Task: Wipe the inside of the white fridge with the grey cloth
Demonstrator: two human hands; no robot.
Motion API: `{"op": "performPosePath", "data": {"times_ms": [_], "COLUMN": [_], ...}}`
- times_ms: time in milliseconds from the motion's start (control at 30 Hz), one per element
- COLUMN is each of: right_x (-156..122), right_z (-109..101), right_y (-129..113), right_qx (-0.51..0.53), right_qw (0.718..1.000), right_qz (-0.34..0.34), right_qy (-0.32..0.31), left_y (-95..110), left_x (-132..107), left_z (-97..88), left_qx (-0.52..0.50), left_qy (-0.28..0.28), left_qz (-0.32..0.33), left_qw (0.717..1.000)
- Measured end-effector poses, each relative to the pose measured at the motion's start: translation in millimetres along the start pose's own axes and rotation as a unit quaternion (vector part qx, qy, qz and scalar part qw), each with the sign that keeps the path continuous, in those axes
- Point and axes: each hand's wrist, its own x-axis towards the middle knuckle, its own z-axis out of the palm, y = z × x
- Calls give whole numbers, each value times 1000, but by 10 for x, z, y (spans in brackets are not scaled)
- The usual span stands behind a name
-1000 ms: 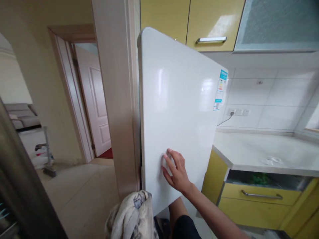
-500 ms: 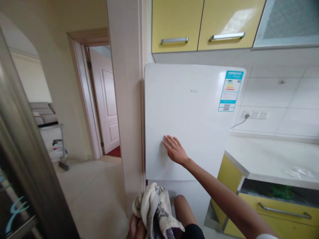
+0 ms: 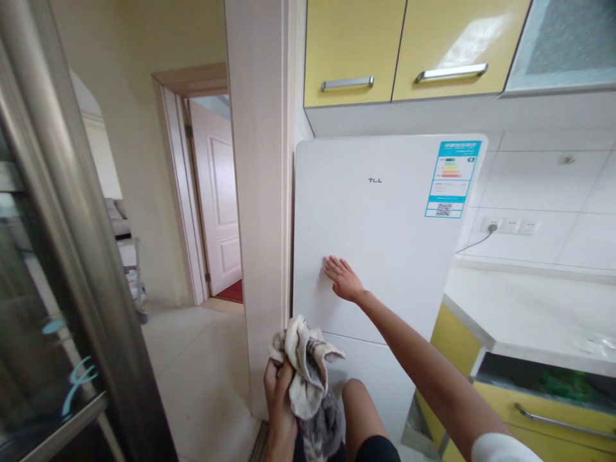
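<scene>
My left hand [image 3: 280, 391] grips a crumpled cloth [image 3: 304, 375], off-white with grey-brown patches, low in front of my body. The cloth hangs down past my fingers toward my bent knee [image 3: 363, 417]. On the upper door of a white refrigerator [image 3: 380, 231] lies my right hand [image 3: 344, 280], palm toward the surface and fingers stretched out, nothing held in it. This door bears a TCL logo [image 3: 374, 181] and a blue-edged energy label [image 3: 453, 179] at the top right. A seam below separates it from the lower door.
Yellow cabinets [image 3: 353, 48] hang above the refrigerator. To the right are a white counter [image 3: 524, 308], a plugged-in socket [image 3: 491, 226] and a yellow drawer [image 3: 553, 417]. A metal-framed glass door [image 3: 91, 256] stands close at left; beyond it, a pink door [image 3: 219, 199] is ajar.
My left hand has raised the cloth, and more of the hand shows now. The right hand stays flat on the refrigerator door, a little higher. The view has turned slightly left.
</scene>
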Motion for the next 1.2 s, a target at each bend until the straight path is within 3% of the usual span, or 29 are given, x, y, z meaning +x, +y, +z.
{"op": "performPosePath", "data": {"times_ms": [100, 200, 333, 400, 500, 533, 600, 667, 733, 833, 933, 1033, 1200], "right_x": [37, 11, -300, -580, -1067, -1223, -1491, -1676, -1772, -1801, -1785, -1773, -1771], "right_z": [-124, -272, -468, -571, -737, -788, -864, -883, -839, -704, -616, -647, -719], "right_y": [8, 19, -104, -257, -545, -639, -795, -896, -937, -918, -870, -839, -778], "right_qx": [105, 167, 267, 393, 560, 573, 544, 475, 411, 359, 332, 325, 377], "right_qw": [994, 986, 961, 906, 798, 786, 810, 860, 898, 924, 936, 937, 899], "right_qz": [9, 15, 9, 18, 72, 81, 79, 58, 27, -2, 10, 40, 121], "right_qy": [-15, -12, 80, 155, 213, 215, 203, 177, 154, 130, 118, 121, 186], "left_y": [38, -23, -96, -109, -139, -159, -211, -270, -322, -387, -458, -536, -553], "left_x": [129, 278, 429, 443, 389, 357, 279, 190, 97, -37, -139, -197, -222], "left_z": [136, 256, 440, 540, 687, 735, 828, 919, 1009, 1125, 1179, 1152, 1072], "left_qx": [-22, 13, 61, 73, 70, 69, 73, 78, 70, 35, 8, 24, 62], "left_qy": [-10, 27, 56, 55, 57, 57, 51, 42, 21, -33, -108, -205, -329], "left_qz": [29, 103, 160, 167, 176, 182, 188, 181, 162, 111, 75, 79, 91], "left_qw": [999, 994, 984, 982, 980, 979, 978, 980, 984, 993, 991, 975, 938]}}
